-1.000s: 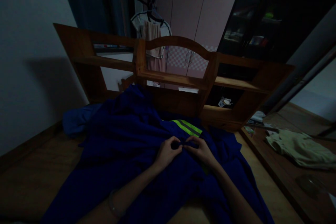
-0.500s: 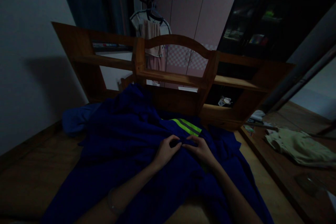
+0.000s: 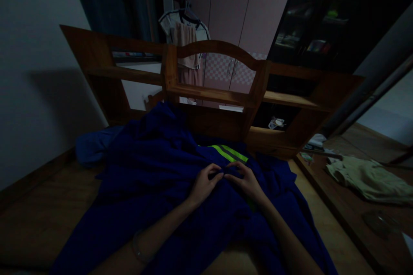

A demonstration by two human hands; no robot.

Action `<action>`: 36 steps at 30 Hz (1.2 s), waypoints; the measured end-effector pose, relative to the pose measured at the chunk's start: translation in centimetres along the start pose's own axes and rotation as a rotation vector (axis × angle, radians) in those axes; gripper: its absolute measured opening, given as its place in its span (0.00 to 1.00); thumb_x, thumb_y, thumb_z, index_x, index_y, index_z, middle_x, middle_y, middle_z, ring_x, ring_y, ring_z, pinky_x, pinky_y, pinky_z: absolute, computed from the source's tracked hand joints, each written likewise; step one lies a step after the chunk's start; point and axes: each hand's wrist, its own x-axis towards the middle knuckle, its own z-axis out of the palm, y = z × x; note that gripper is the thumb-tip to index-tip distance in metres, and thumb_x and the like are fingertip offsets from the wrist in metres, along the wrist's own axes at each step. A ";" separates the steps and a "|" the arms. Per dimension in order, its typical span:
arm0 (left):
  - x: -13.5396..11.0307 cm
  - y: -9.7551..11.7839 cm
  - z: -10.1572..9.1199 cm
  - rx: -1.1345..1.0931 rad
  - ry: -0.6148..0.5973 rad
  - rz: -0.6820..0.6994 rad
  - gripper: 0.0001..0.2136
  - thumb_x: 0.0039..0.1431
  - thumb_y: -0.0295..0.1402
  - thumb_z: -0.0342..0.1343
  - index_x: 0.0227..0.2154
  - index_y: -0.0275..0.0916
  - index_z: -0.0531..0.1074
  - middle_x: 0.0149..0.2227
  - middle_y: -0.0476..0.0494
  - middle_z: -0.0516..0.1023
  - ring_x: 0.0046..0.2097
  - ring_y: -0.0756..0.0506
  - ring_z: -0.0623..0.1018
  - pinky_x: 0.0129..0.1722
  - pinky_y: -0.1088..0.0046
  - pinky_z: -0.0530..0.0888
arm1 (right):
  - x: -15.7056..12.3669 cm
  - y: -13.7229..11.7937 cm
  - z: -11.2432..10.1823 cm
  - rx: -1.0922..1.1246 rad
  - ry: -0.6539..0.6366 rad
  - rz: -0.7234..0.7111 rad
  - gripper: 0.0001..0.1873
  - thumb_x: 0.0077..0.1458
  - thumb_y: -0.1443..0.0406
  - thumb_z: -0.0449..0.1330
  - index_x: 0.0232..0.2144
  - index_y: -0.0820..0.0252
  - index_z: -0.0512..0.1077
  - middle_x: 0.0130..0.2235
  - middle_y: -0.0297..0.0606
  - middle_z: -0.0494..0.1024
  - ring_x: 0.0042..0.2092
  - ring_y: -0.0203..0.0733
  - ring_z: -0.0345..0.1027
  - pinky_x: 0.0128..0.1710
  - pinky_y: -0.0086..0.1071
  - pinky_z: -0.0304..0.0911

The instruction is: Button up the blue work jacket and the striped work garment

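A dark blue garment [image 3: 145, 184] with a yellow-green and grey reflective stripe [image 3: 229, 154] is spread over a wooden surface in front of me. My left hand [image 3: 206, 182] pinches its cloth between thumb and fingers, just below the stripe. Close beside it, with fingertips almost meeting the left ones, my right hand [image 3: 245, 179] pinches the same cloth. Whether a button or other fastener sits between the fingertips is too dark to make out. A bracelet [image 3: 139, 247] circles my left wrist.
Behind the garment stands a wooden headboard with shelves [image 3: 213, 92]. A blue bundle [image 3: 95, 146] lies by the left wall. On the right, a pale green cloth [image 3: 368, 178] and a glass dish [image 3: 380, 223] rest on a brown surface. Clothes [image 3: 185, 38] hang on a stand beyond.
My right fingers have shifted slightly up and closer to the left ones. Both hands stay at the same spot on the garment, which lies as before.
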 end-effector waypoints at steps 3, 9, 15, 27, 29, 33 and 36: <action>0.0 0.1 0.0 -0.034 -0.005 0.005 0.08 0.56 0.36 0.56 0.36 0.39 0.72 0.38 0.46 0.77 0.42 0.45 0.77 0.44 0.72 0.71 | -0.1 -0.2 0.0 -0.005 -0.037 0.018 0.16 0.50 0.56 0.63 0.40 0.55 0.73 0.44 0.37 0.76 0.48 0.46 0.68 0.49 0.38 0.59; 0.0 0.3 -0.1 -0.026 -0.016 0.004 0.08 0.55 0.36 0.56 0.36 0.39 0.71 0.38 0.46 0.77 0.42 0.45 0.77 0.43 0.72 0.70 | -0.1 -0.3 -0.1 -0.008 -0.033 0.022 0.14 0.50 0.56 0.64 0.38 0.55 0.74 0.41 0.35 0.77 0.46 0.44 0.69 0.48 0.37 0.59; 0.0 0.3 0.0 -0.035 -0.058 0.023 0.06 0.56 0.33 0.55 0.37 0.39 0.72 0.37 0.47 0.76 0.41 0.46 0.76 0.43 0.73 0.70 | -0.1 -0.3 -0.1 -0.016 -0.020 -0.012 0.11 0.52 0.57 0.62 0.35 0.57 0.74 0.37 0.34 0.77 0.42 0.43 0.70 0.43 0.34 0.60; -0.1 0.1 0.0 -0.027 -0.035 0.018 0.07 0.56 0.34 0.55 0.36 0.40 0.71 0.36 0.48 0.76 0.41 0.46 0.77 0.42 0.73 0.70 | -0.1 0.4 0.1 -0.100 -0.027 0.052 0.14 0.53 0.54 0.60 0.35 0.58 0.76 0.36 0.35 0.79 0.40 0.44 0.71 0.39 0.32 0.61; -0.1 0.2 0.0 -0.021 -0.036 0.013 0.07 0.56 0.34 0.55 0.36 0.40 0.71 0.37 0.48 0.77 0.41 0.46 0.77 0.42 0.73 0.71 | -0.2 0.2 0.1 -0.102 -0.042 0.043 0.15 0.54 0.54 0.59 0.35 0.58 0.76 0.35 0.35 0.79 0.39 0.43 0.71 0.38 0.31 0.61; -0.2 0.3 0.0 -0.005 -0.031 0.015 0.07 0.56 0.35 0.55 0.36 0.40 0.71 0.37 0.47 0.77 0.41 0.46 0.77 0.42 0.73 0.71 | -0.3 -0.1 0.1 -0.101 -0.033 0.025 0.16 0.53 0.54 0.59 0.35 0.59 0.76 0.35 0.35 0.78 0.39 0.44 0.70 0.38 0.32 0.61; -0.2 0.4 0.0 0.009 -0.023 0.008 0.07 0.56 0.36 0.55 0.36 0.40 0.72 0.37 0.47 0.77 0.42 0.46 0.77 0.42 0.72 0.71 | -0.3 -0.2 0.0 -0.109 -0.022 0.028 0.16 0.53 0.53 0.60 0.36 0.59 0.75 0.36 0.36 0.78 0.39 0.44 0.70 0.40 0.34 0.61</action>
